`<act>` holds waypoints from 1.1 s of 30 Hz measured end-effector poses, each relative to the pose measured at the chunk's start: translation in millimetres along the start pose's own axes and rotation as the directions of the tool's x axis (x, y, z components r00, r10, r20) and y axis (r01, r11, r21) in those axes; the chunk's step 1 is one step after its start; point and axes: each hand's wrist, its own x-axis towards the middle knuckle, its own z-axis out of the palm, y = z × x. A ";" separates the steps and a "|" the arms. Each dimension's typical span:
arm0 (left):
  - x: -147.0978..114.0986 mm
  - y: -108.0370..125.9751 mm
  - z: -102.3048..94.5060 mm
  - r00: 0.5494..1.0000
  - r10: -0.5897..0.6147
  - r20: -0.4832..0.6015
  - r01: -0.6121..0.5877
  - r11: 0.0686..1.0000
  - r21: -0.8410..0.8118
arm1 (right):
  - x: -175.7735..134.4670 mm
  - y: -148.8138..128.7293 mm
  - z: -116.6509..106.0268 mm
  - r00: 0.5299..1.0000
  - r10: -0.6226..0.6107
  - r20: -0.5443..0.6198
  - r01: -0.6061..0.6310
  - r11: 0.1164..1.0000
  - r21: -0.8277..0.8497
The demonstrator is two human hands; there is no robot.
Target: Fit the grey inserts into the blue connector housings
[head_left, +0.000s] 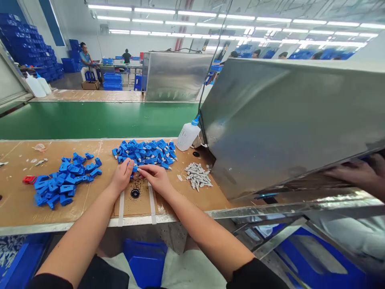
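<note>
My left hand [122, 176] is closed around a small blue plastic part [135, 169] above the front of the bench. The fingertips of my right hand [157, 176] pinch a small light-grey piece at the right end of that part; how far it sits inside is hidden. Just behind my hands lies a heap of blue parts [144, 151], several with pale tips showing. More blue parts [66, 180] are piled to the left. Right of my right hand is a pile of slim grey plastic pieces [198, 176].
A white squeeze bottle [188, 135] with a blue cap stands behind the grey pile. The large metal housing [270, 128] bounds the right side. Behind the bench runs a green conveyor belt [99, 120]. Another person's hand [357, 176] is at far right. A red part [29, 180] lies left.
</note>
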 end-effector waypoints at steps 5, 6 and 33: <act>2.1 5.4 -1.3 0.998 0.058 -0.034 -0.053 0.990 0.128 | -2.2 -10.8 -3.2 0.990 -0.055 0.129 0.082 0.972 -0.219; 3.0 6.7 -1.3 0.997 0.065 -0.035 -0.059 0.987 0.150 | -3.7 -12.3 -4.2 0.985 -0.080 0.156 0.119 0.957 -0.265; 18.4 15.9 -11.1 0.974 -0.218 -0.059 0.125 0.737 -0.664 | 15.6 -19.0 -46.7 0.992 -0.126 0.008 0.108 0.818 -0.565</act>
